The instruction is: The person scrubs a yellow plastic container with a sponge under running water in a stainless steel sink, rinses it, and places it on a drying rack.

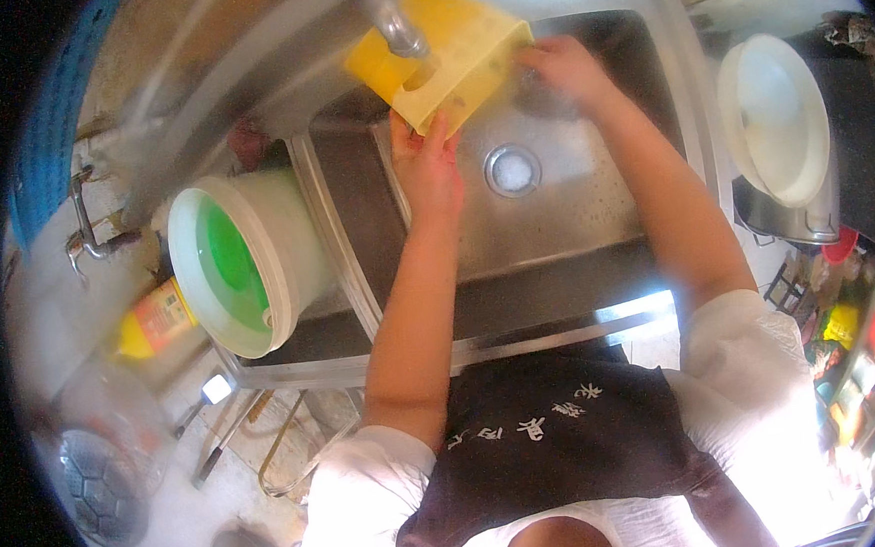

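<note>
A yellow plastic box-like container [462,69] with a rounded cut-out in one side is held tilted over a stainless steel sink [569,213], just beneath the metal faucet [404,38]. My left hand [429,169] grips its lower corner, fingers on the near edge. At its right end is my right hand [564,70], thumb and fingers closed on the corner. Whether water runs from the faucet cannot be told. Below the container, the round drain [513,170] shows in the basin floor.
A white plastic bucket [278,253] with something green inside stands left in a neighbouring basin, beside a yellow bottle [156,321]. A metal divider [334,235] separates the basins. At the right lies a white basin [774,121] on a metal pot. Another tap [93,227] is at the far left.
</note>
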